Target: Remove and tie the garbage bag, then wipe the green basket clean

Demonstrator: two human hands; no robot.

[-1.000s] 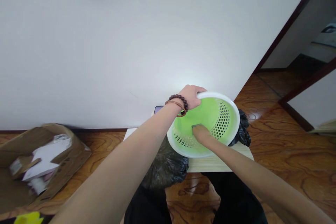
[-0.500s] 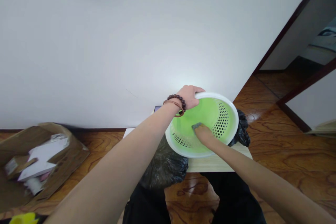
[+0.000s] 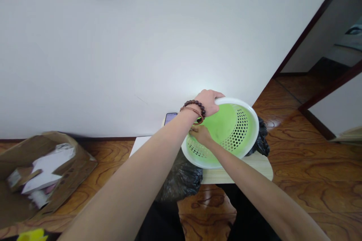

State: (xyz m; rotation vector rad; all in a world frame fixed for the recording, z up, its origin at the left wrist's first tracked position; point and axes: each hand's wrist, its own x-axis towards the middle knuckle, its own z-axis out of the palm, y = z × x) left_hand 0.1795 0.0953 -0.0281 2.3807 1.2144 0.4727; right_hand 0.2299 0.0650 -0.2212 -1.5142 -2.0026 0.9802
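A round plastic basket (image 3: 255,130), white-rimmed and light green inside with rows of holes in its wall, is tilted toward me on a small pale table (image 3: 258,165). My left hand (image 3: 208,102), wearing a beaded bracelet and a copper-coloured bangle, is closed around the basket's far left rim. Down inside the basket, my right hand (image 3: 201,134) is closed and lies against the left part of the wall. The small grey cloth seen in it earlier is hidden now, as my left forearm covers the fingertips.
Black plastic bags (image 3: 183,179) bulge out beneath the basket on both sides. Behind my left forearm lies a phone (image 3: 170,117). A cardboard box (image 3: 75,169) with packaging stands on the wooden floor (image 3: 308,158) at left. The white wall (image 3: 135,45) rises directly behind the table.
My right hand has slid left across the basket's inside, from the bottom toward the left wall. My left hand keeps its hold on the rim; hand and basket have shifted slightly right.
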